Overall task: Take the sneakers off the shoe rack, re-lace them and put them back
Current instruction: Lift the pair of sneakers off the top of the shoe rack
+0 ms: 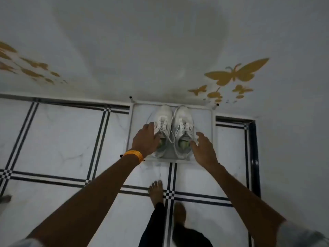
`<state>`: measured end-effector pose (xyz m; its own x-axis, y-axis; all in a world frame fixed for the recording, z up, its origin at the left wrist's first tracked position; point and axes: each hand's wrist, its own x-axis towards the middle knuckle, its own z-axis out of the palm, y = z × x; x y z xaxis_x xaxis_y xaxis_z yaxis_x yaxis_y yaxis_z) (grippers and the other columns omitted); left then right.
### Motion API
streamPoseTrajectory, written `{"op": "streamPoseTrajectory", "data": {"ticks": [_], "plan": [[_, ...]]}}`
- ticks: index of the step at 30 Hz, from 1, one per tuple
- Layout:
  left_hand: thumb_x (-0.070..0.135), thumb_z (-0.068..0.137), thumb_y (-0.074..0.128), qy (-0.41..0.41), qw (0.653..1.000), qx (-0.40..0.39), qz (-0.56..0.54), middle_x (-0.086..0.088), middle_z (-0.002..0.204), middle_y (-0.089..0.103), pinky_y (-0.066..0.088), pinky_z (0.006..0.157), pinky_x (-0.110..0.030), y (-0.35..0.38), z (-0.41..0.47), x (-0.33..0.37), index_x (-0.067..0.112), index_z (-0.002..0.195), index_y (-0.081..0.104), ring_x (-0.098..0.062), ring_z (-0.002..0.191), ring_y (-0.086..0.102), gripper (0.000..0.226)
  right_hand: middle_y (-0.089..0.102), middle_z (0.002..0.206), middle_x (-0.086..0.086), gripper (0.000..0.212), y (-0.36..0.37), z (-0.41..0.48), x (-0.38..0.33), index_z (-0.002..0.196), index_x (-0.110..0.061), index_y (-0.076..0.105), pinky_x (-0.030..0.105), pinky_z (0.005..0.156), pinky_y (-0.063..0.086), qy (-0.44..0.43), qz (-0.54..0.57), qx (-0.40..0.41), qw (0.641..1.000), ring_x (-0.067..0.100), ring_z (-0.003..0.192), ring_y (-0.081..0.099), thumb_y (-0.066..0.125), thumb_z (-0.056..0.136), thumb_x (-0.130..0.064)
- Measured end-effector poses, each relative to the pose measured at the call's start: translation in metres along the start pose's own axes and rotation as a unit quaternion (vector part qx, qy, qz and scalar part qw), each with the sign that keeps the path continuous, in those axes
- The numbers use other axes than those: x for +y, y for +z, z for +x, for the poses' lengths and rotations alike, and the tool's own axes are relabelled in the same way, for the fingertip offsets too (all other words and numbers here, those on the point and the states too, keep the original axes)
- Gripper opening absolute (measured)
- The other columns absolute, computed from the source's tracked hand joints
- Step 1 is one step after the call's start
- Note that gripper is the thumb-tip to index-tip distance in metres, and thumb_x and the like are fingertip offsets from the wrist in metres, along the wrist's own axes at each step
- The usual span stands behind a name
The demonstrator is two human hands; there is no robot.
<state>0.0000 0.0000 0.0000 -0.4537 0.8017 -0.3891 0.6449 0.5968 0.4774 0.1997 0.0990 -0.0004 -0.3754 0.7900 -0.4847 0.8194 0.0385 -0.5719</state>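
On top of the shoe rack (130, 122), two white sneakers (173, 129) are set side by side; left hand (146, 139) is laid on one, fingers spread; right hand (203, 148) is held open, gripping nothing.

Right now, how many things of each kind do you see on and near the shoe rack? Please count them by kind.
White sneakers: 2, the left one and the right one, side by side on the rack
Shoe rack: 1
Hands: 2, the left hand and the right hand
Orange wristband: 1
Total: 6
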Motion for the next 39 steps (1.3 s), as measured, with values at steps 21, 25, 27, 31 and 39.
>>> {"op": "streamPoseTrajectory", "data": {"ticks": [21, 25, 27, 31, 39], "plan": [[0.016, 0.097, 0.045, -0.024, 0.999, 0.02, -0.016, -0.022, 0.092, 0.069, 0.053, 0.069, -0.044, 0.135, 0.053, -0.077, 0.002, 0.117, 0.046, -0.042, 0.078, 0.066, 0.024, 0.064, 0.107, 0.018, 0.019, 0.099, 0.088, 0.104, 0.113, -0.001, 0.051, 0.035, 0.076, 0.049, -0.03, -0.062, 0.022, 0.997, 0.033, 0.096, 0.063, 0.045, 0.098, -0.012], [0.016, 0.098, 0.046, -0.022, 0.997, 0.034, -0.065, -0.016, 0.093, 0.07, 0.057, 0.068, -0.041, 0.138, -0.014, -0.069, 0.007, 0.125, 0.043, -0.033, 0.078, 0.067, 0.029, 0.065, 0.108, 0.011, 0.025, 0.093, 0.021, 0.114, 0.121, -0.003, 0.052, 0.031, 0.081, 0.051, -0.068, 0.007, 0.039, 0.997, 0.024, 0.098, 0.063, 0.047, 0.097, -0.009], [0.018, 0.098, 0.046, -0.031, 0.996, 0.028, -0.083, -0.009, 0.095, 0.069, 0.058, 0.072, -0.038, 0.142, -0.047, -0.067, 0.012, 0.121, 0.044, -0.025, 0.079, 0.066, 0.024, 0.065, 0.109, 0.009, 0.029, 0.09, -0.012, 0.122, 0.126, -0.005, 0.051, 0.027, 0.078, 0.053, -0.071, 0.024, 0.037, 0.996, 0.021, 0.096, 0.064, 0.049, 0.097, -0.009], [0.016, 0.097, 0.047, -0.013, 0.996, 0.026, -0.085, -0.003, 0.089, 0.066, 0.057, 0.067, -0.036, 0.165, -0.109, -0.079, 0.014, 0.113, 0.044, -0.023, 0.075, 0.066, 0.016, 0.064, 0.105, 0.005, 0.027, 0.107, -0.075, 0.149, 0.124, -0.009, 0.05, 0.03, 0.079, 0.056, -0.063, 0.009, 0.049, 0.997, 0.02, 0.093, 0.064, 0.049, 0.097, -0.01], [0.021, 0.099, 0.048, -0.006, 0.991, 0.014, -0.134, 0.005, 0.096, 0.063, 0.059, 0.079, -0.03, 0.25, -0.221, -0.138, 0.012, 0.123, 0.048, -0.011, 0.08, 0.063, 0.026, 0.063, 0.114, 0.005, 0.034, 0.189, -0.187, 0.22, 0.129, -0.011, 0.047, 0.041, 0.09, 0.054, -0.003, -0.003, 0.051, 0.999, 0.02, 0.101, 0.062, 0.046, 0.096, -0.017]]}}
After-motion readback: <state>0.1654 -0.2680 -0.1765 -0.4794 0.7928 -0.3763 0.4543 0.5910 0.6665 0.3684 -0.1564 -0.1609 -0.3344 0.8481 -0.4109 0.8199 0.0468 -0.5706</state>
